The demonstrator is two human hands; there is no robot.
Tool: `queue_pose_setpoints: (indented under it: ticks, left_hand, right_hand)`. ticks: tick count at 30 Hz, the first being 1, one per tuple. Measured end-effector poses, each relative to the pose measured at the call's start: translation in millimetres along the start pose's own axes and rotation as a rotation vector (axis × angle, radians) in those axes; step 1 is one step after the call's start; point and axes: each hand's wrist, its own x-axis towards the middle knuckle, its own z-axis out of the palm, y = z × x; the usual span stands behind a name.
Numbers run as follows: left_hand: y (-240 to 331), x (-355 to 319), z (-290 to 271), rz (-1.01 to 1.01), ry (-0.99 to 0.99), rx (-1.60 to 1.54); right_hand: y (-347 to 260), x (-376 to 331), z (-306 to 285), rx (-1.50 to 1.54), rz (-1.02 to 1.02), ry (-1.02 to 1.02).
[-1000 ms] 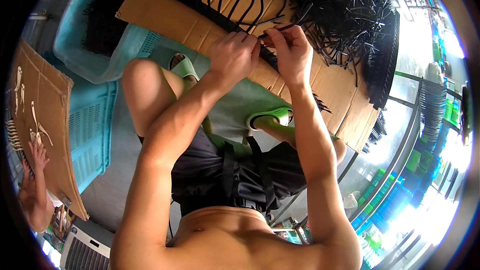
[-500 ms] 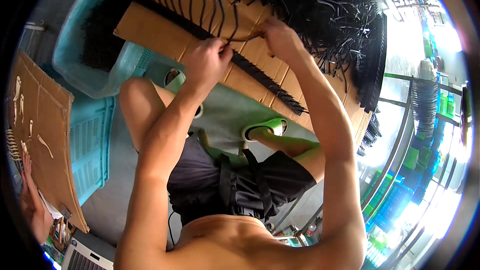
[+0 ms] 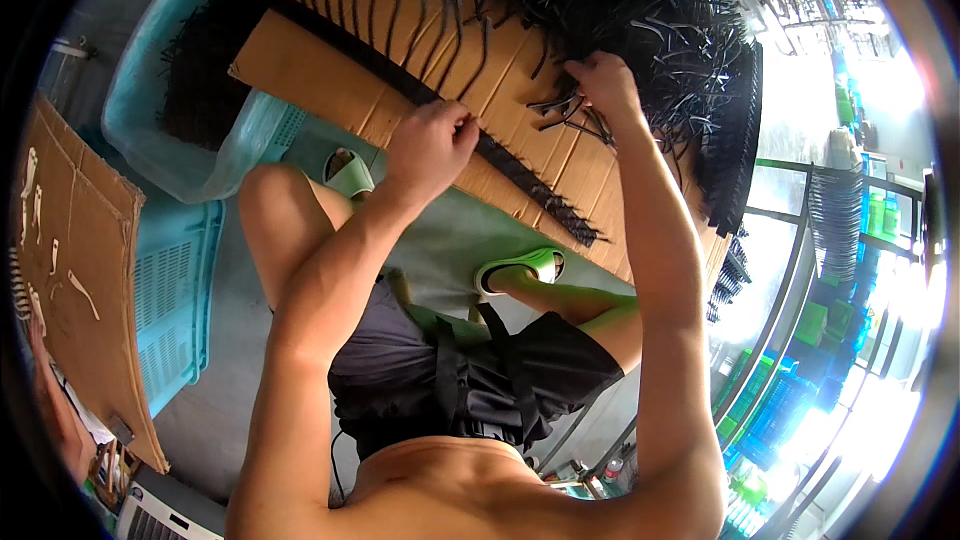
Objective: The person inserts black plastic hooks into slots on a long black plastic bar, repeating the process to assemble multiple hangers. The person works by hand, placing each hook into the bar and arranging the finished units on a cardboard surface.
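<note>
A cardboard sheet (image 3: 300, 70) lies across a light blue crate, with a long row of short black strips (image 3: 540, 195) lined up along its near edge. A large loose heap of black strips (image 3: 640, 10) covers its far right part. My left hand (image 3: 432, 145) rests closed at the row, fingers pinched on the strips there. My right hand (image 3: 602, 85) is at the heap's near edge, closed on a few loose black strips.
A light blue crate (image 3: 165, 140) holds more black strips at the left. Another cardboard sheet (image 3: 80, 270) with pale pieces stands far left, over a blue perforated crate (image 3: 175, 310). Green sandals (image 3: 520, 265) are on my feet. Metal racks (image 3: 800, 270) stand at the right.
My hands, together at the row a second ago, have parted. The right hand has reached away to the black heap while the left stays at the row.
</note>
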Motion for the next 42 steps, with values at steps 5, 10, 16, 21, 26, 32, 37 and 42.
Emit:
queue_pose_setpoints:
  ticks: [5,10,16,21,26,32,37,42]
  left_hand:
    - [7,-9,8,-0.005,-0.057,-0.04]
    - [-7,3,-3,-0.02,0.018,-0.007]
    - [-12,8,-8,0.005,0.036,0.029]
    - [0,-4,2,-0.017,0.007,0.051]
    - [-1,-3,0,0.025,0.018,0.026]
    - [1,-4,4,0.013,0.027,0.015]
    - [0,-6,4,-0.001,0.05,0.009]
    - [-3,-7,2,0.121,0.058,0.102]
  right_hand:
    - [-10,12,20,-0.254,0.02,0.029]
    - [-2,26,7,0.048,0.212,-0.119]
    - [12,-18,-12,0.882,0.261,-0.066]
    - [-16,-47,7,0.908,-0.104,0.014]
    - [-29,-48,42,0.494,-0.122,-0.025]
    - [-34,-51,48,0.373,-0.106,-0.112]
    - [-45,-85,32,0.935,-0.143,-0.175]
    - [-58,-118,42,0.894,-0.203,-0.06]
